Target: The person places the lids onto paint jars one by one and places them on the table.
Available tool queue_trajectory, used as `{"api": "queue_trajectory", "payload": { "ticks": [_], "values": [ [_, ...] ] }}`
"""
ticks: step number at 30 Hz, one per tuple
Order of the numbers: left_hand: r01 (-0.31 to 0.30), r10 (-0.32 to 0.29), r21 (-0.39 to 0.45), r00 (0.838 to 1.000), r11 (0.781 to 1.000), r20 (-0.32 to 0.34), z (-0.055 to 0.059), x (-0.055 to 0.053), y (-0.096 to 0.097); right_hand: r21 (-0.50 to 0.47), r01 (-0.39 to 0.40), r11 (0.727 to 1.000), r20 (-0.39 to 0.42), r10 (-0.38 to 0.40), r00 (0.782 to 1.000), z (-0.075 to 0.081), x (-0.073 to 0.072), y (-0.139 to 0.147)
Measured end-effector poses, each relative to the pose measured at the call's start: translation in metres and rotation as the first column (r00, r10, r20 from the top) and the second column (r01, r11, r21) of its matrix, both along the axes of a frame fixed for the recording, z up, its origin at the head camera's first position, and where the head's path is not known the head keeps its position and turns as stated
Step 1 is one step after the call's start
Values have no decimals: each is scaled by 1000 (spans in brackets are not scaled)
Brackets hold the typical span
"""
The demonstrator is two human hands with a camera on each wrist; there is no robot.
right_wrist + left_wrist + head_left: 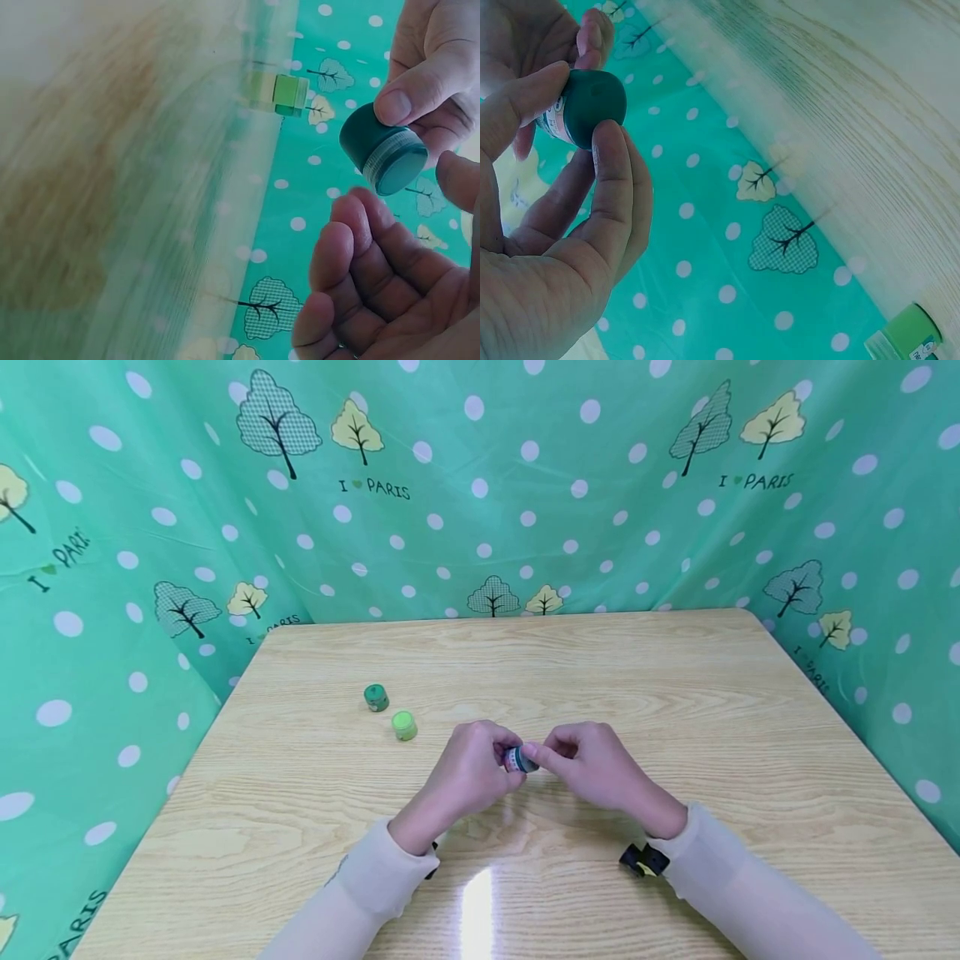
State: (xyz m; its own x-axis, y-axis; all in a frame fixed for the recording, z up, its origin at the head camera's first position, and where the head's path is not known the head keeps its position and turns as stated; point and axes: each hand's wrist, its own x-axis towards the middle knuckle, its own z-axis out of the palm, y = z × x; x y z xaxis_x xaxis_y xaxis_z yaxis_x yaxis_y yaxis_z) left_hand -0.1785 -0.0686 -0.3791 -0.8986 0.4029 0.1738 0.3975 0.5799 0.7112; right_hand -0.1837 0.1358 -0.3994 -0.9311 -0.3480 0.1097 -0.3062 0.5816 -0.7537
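Over the table's middle, my left hand (474, 767) pinches a small round paint jar (516, 760) between thumb and fingers. The jar is dark teal with a printed white label, and is tilted on its side. In the left wrist view the jar (596, 109) shows a smooth dark end, with the left fingertips (609, 139) against it. The right wrist view shows a ridged band round the jar (384, 150). My right hand (596, 766) is close at the jar's other end, its fingers (367, 262) loosely bent and apart from the jar, the thumb (459, 180) near it.
A dark green jar (376, 697) and a light green jar (404, 726) stand left of the hands on the wooden table (645, 668). A green patterned curtain (480, 527) hangs round the back and sides. Dark devices (643, 860) are strapped at the wrists.
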Motion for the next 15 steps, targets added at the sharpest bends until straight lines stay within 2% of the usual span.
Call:
{"api": "queue_trajectory", "payload": {
  "ticks": [3, 7, 15],
  "values": [
    [-6, 6, -8, 1000, 1000, 3, 1, 0, 0, -44, 0, 999, -23, -1, 1000, 1, 0, 1],
    [-9, 10, -12, 1000, 1000, 18, 2, 0, 0, -100, -42, 994, -54, 37, 998, 2, 0, 2],
    [-5, 5, -15, 1000, 1000, 13, 2, 0, -1, -127, -97, 987, -67, 89, 994, 4, 2, 1]
  ]
}}
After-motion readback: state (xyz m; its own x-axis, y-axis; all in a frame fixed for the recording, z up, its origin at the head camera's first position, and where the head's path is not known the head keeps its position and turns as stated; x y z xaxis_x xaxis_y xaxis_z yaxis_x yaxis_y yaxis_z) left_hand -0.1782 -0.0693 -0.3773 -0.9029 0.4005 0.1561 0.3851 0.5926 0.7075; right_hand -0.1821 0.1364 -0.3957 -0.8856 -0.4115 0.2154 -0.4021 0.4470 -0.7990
